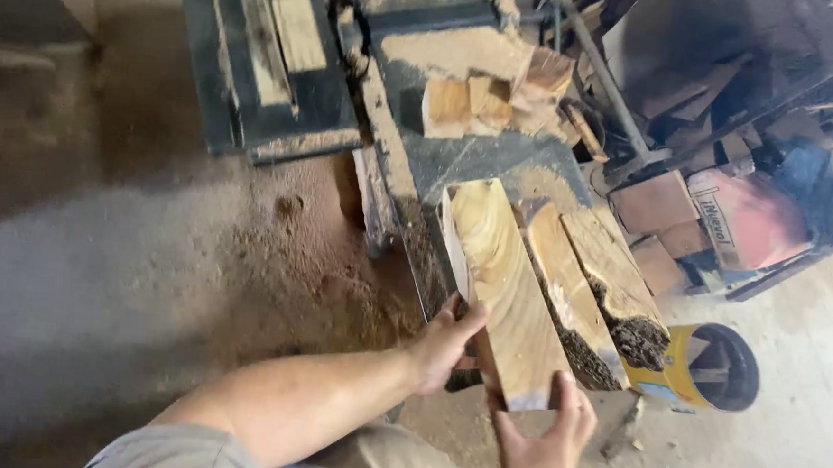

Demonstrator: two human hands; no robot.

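Saw table (496, 162): dark flat metal, dusted with sawdust; the landmark here.
Wood block (504, 286): long pale rectangular plank with swirled grain, lying on the table's near end.
Slabs (590, 281): two rough, bark-edged pieces just right of the block.
Offcuts (490, 100): chunky stack at the table's far end.
Bucket (709, 368): yellow, round, right of the table.
Left hand (444, 345): fingers clasping the block's left edge.
Right hand (548, 436): gripping the block's near end.
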